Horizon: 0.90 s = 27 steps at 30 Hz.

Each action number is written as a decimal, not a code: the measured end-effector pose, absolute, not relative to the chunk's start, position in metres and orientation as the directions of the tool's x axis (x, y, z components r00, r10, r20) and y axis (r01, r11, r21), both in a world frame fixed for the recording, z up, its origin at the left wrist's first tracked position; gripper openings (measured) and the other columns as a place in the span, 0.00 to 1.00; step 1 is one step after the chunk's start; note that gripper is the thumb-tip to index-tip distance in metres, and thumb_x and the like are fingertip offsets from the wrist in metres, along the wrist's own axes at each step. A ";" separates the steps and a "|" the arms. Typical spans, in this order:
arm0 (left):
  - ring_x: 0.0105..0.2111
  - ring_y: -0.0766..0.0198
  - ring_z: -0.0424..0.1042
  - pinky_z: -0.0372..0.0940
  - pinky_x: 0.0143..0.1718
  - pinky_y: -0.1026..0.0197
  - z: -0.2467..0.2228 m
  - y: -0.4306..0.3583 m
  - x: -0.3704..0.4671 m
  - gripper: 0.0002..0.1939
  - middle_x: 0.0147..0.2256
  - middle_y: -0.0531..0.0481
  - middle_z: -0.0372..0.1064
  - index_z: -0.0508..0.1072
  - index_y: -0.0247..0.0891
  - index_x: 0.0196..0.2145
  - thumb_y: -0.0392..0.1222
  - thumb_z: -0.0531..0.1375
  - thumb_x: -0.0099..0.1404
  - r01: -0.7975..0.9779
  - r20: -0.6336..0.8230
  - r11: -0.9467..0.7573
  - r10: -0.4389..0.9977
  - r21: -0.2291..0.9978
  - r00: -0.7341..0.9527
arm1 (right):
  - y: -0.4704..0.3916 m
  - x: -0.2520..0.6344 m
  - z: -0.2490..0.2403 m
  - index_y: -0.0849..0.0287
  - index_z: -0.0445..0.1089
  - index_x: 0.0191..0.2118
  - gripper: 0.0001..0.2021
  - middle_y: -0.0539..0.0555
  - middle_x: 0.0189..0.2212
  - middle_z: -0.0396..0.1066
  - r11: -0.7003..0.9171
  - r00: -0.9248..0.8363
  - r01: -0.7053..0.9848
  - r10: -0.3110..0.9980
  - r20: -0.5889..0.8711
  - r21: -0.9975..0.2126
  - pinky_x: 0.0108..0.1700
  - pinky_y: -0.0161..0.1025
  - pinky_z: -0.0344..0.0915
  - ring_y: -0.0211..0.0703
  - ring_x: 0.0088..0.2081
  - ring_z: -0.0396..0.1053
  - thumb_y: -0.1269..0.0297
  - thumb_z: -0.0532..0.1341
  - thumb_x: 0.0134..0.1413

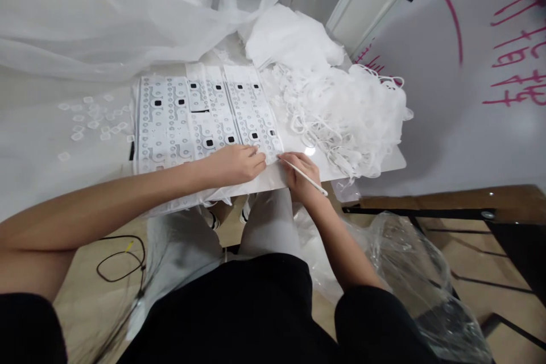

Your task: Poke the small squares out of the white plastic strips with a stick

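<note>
Printed white sheets with black squares and grey circle patterns lie side by side on the white table. My left hand rests on their lower right part, its fingers curled together; what they hold, if anything, is too small to make out. Close beside it, at the sheets' lower right corner, my right hand is closed around a thin white pen-like tool. The tool's tip points toward the sheet edge near my left fingers.
A heap of white strings and loops covers the table's right side, with white soft material behind it. Small clear squares lie scattered at left. A whiteboard stands at right; clear plastic hangs below.
</note>
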<state>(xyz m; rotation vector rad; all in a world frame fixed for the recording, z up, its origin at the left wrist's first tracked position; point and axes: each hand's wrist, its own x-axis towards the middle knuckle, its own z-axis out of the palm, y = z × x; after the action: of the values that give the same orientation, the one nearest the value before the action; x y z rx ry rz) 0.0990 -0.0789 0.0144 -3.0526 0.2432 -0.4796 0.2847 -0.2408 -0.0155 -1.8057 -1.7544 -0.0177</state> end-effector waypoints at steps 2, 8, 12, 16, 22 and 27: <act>0.45 0.55 0.74 0.66 0.39 0.58 0.017 -0.086 0.098 0.13 0.38 0.42 0.73 0.74 0.32 0.41 0.27 0.50 0.71 -0.145 0.247 -0.970 -0.192 -0.194 0.950 | -0.239 0.281 -0.016 0.55 0.70 0.48 0.13 0.55 0.43 0.78 0.004 0.181 0.917 0.885 0.428 -0.398 0.48 0.44 0.72 0.47 0.45 0.74 0.69 0.50 0.68; 0.47 0.50 0.74 0.65 0.35 0.57 0.020 -0.098 0.099 0.10 0.41 0.41 0.71 0.72 0.33 0.43 0.27 0.52 0.70 -0.105 0.194 -0.945 -0.170 -0.310 0.966 | -0.229 0.266 -0.011 0.55 0.71 0.43 0.14 0.56 0.37 0.78 -0.157 0.359 0.889 0.822 0.443 -0.430 0.41 0.44 0.71 0.48 0.35 0.74 0.63 0.48 0.70; 0.43 0.50 0.75 0.63 0.29 0.57 0.022 -0.101 0.100 0.12 0.41 0.40 0.70 0.72 0.33 0.43 0.27 0.50 0.69 -0.109 0.147 -0.914 -0.179 -0.391 0.973 | -0.227 0.261 -0.013 0.54 0.72 0.42 0.16 0.58 0.38 0.78 -0.256 0.544 0.768 0.745 0.387 -0.587 0.41 0.45 0.71 0.48 0.34 0.75 0.56 0.49 0.69; 0.44 0.51 0.74 0.60 0.27 0.59 0.020 -0.100 0.097 0.11 0.41 0.40 0.70 0.72 0.33 0.42 0.28 0.51 0.69 -0.096 0.166 -0.929 -0.164 -0.356 0.972 | -0.227 0.265 -0.015 0.57 0.72 0.44 0.18 0.58 0.39 0.77 -0.192 0.729 0.505 0.617 0.297 -0.842 0.42 0.46 0.74 0.49 0.36 0.77 0.50 0.52 0.67; 0.39 0.55 0.72 0.55 0.22 0.60 0.018 -0.087 0.096 0.11 0.38 0.41 0.69 0.71 0.33 0.40 0.27 0.49 0.70 -0.127 0.200 -0.952 -0.187 -0.279 0.962 | -0.211 0.281 -0.008 0.57 0.75 0.45 0.16 0.59 0.47 0.77 -0.083 0.607 0.550 0.724 0.329 -0.831 0.50 0.47 0.71 0.50 0.48 0.75 0.52 0.58 0.63; 0.36 0.58 0.71 0.54 0.22 0.59 0.016 -0.076 0.093 0.13 0.38 0.41 0.70 0.71 0.33 0.41 0.28 0.47 0.70 -0.171 0.218 -0.955 -0.226 -0.243 0.949 | -0.169 0.303 -0.010 0.56 0.76 0.48 0.15 0.60 0.49 0.76 -0.176 0.552 0.690 0.755 0.353 -0.702 0.59 0.54 0.65 0.55 0.53 0.71 0.57 0.57 0.64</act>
<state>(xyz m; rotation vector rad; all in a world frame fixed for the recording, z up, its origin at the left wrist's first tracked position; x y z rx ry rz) 0.0933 -0.0763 0.0163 -2.8811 0.2967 -0.3606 0.3034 -0.1693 -0.0098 -1.9067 -1.1745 0.0934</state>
